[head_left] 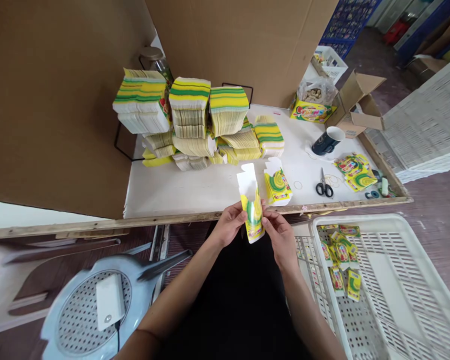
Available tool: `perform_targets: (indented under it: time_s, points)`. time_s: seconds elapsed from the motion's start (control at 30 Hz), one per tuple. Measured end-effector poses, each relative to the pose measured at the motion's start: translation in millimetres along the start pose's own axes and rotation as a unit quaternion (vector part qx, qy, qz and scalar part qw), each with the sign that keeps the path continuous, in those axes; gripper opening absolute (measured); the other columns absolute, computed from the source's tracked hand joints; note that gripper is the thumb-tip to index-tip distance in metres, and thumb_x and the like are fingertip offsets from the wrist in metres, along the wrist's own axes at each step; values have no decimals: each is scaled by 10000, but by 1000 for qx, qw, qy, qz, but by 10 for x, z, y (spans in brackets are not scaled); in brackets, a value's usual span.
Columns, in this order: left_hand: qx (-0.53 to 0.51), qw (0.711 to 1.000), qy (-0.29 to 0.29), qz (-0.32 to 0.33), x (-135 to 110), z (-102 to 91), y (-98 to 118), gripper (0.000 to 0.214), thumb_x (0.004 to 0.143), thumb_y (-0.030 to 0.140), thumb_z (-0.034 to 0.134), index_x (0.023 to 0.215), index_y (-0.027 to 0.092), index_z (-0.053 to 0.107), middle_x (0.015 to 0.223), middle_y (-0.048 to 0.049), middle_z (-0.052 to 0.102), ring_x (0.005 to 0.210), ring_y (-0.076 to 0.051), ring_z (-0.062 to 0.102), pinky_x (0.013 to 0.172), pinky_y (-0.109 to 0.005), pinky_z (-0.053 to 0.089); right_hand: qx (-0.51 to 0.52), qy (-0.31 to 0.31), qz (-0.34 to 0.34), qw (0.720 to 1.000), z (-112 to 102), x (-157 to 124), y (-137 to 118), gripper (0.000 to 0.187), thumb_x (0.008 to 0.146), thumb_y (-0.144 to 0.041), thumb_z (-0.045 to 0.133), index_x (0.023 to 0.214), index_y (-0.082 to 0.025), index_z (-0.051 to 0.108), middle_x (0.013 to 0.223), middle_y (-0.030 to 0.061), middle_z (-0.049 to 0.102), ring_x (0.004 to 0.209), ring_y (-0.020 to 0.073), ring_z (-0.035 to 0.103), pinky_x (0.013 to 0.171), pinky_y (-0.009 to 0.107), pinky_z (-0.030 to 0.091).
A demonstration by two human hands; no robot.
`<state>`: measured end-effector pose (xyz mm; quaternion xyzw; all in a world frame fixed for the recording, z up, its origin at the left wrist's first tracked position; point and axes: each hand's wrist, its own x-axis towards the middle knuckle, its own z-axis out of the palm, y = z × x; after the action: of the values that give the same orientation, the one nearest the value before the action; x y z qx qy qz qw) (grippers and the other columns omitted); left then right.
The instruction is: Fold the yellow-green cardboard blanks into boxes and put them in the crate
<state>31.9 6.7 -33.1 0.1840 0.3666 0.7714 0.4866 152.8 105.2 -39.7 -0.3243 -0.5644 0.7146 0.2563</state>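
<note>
A small yellow and green carton (253, 217) with its white top flaps standing open is between my two hands, just off the table's front edge. My left hand (229, 223) pinches its left side between thumb and fingers. On the carton's right side, my right hand (279, 232) grips with the thumb in front and the fingers partly hidden behind. Close by on the table lies a small pile of flat cartons (278, 186), white flaps sticking out. Farther back are tall stacks of flat cartons (189, 107), yellow, green and white.
Scissors (324, 186), a dark mug (327, 141) and more flat cartons (356, 171) lie on the right of the table. A white plastic crate (392, 270) with several folded cartons stands at lower right. A plastic chair (90, 300) holding a white power bank (110, 301) is at lower left.
</note>
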Motion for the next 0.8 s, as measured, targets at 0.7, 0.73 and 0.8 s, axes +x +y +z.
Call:
perform_targets:
  time_s: [0.7, 0.73, 0.8]
  points:
    - [233, 972, 3, 26, -94, 38, -21, 389, 835, 310, 700, 1161, 190, 524, 1014, -73, 721, 885, -164, 679, 794, -251, 515, -180, -100, -145, 968, -275, 153, -255, 241, 925, -379, 609, 1124, -243, 618, 906, 25, 638, 780, 166, 577, 695, 286, 459]
    - [227, 974, -4, 19, -98, 38, -20, 376, 827, 311, 710, 1131, 184, 531, 1013, -77, 722, 887, -167, 680, 792, -250, 515, -180, -112, -140, 967, -301, 165, -268, 203, 932, -378, 601, 1080, -240, 623, 885, 21, 635, 775, 165, 577, 692, 283, 457]
    - [207, 978, -11, 2, -108, 38, -21, 476, 811, 312, 731, 1207, 189, 498, 1011, -80, 725, 886, -178, 690, 794, -260, 519, -189, -116, -143, 965, -335, 180, -276, 160, 942, -377, 588, 993, -231, 630, 870, 20, 627, 773, 163, 575, 693, 281, 457]
